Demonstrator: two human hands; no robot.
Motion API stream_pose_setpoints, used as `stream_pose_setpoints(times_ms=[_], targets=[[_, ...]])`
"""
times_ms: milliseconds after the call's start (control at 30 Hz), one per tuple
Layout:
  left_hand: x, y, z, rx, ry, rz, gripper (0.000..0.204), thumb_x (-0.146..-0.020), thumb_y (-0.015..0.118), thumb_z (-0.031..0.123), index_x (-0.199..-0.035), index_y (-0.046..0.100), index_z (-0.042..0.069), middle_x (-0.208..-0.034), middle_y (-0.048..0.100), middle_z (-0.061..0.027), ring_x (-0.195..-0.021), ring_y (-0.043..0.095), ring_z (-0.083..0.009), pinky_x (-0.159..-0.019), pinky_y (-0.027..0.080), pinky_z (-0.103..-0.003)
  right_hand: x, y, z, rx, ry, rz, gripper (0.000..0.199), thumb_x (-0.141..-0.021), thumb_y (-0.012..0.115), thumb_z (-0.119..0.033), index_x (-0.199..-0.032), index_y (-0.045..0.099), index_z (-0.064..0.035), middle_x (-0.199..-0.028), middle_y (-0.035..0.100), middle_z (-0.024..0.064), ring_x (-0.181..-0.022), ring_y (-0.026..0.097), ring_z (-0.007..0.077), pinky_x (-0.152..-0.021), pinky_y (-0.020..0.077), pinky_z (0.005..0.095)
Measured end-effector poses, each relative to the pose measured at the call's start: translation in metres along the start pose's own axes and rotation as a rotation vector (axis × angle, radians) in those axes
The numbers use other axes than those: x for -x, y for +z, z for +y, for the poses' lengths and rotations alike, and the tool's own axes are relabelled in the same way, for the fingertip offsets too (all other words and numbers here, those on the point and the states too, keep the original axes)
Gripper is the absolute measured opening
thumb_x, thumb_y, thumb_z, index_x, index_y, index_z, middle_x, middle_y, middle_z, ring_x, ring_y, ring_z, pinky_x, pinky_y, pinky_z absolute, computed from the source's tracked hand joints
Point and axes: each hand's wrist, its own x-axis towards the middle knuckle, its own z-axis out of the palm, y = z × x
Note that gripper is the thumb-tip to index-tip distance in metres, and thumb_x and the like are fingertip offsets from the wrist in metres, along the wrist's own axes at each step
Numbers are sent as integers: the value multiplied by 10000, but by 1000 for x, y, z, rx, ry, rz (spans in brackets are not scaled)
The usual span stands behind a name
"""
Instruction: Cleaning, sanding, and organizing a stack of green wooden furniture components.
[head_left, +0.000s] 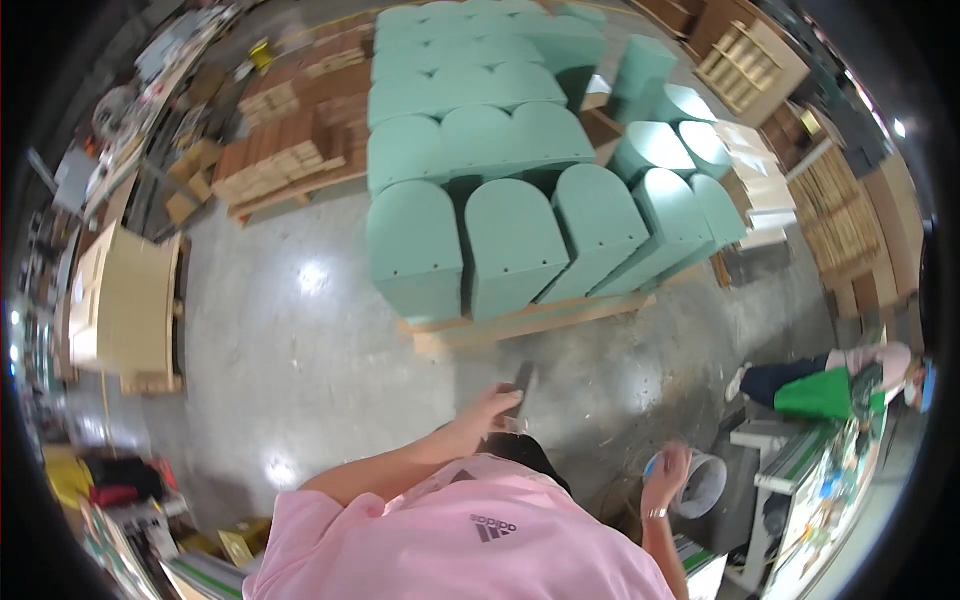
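My left hand (492,408) is in front of my body, its fingers closed round a dark, narrow, flat piece (521,388) that points away from me. The kind of this piece does not show. Off to the right, my right hand (670,478) is curled and a little blurred, with a bracelet at the wrist. A small bit of blue shows at its edge, but what it holds is not clear. Right beside that hand is a whitish round bin (704,486). Ahead of me, mint-green round-topped cabinets (515,235) stand in rows on a wooden pallet (530,325).
Brown boards (270,155) lie stacked on a pallet at the far left. A pale wooden stack (125,305) stands at the left. On the right, a person (800,385) is near a green-edged workbench (800,470). Cardboard and wood stacks (840,215) line the right side.
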Motion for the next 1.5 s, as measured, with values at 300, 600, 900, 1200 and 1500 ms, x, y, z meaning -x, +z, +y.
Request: stream_pose_setpoints(times_ms=[300, 600, 900, 1200, 1500], targets=[[22, -30, -71, 421, 177, 325, 327, -935, 569, 278, -1184, 537, 68, -984, 623, -26, -926, 619, -134, -832, 517, -343, -134, 177, -239, -275, -835, -653, 211, -753, 693, -35, -952, 625, -49, -920, 616, 143, -845, 608, 335, -733, 514, 383], [37, -57, -93, 712, 304, 417, 354, -921, 594, 254, -1184, 542, 22, -955, 585, -55, -774, 589, -163, -755, 518, -340, -70, 314, -390, -142, -1607, -650, 418, -698, 755, -120, -1098, 642, -85, -1182, 562, 114, -1115, 538, 259, -971, 446, 427], [43, -122, -86, 878, 384, 538, 312, -916, 609, 281, -1117, 554, 50, -864, 570, -21, -729, 577, -124, -717, 466, -274, -39, 363, -427, 727, -1979, -799, 65, -706, 631, -61, -690, 685, -93, -902, 668, 61, -965, 611, 221, -841, 502, 388], [43, -173, -72, 874, 419, 537, 296, -926, 602, 286, -1110, 558, 58, -884, 596, -15, -746, 593, -112, -708, 444, -264, -21, 378, -434, 910, -1989, -889, 59, -725, 640, -62, -713, 685, -99, -850, 642, 47, -914, 604, 205, -691, 506, 333], [44, -213, -68, 833, 388, 515, 318, -927, 597, 297, -1128, 558, 54, -907, 604, -20, -783, 600, -119, -755, 455, -271, 0, 386, -439, 1183, -1993, -944, 51, -686, 651, -44, -710, 685, -73, -819, 612, 77, -892, 599, 251, -688, 516, 393]])
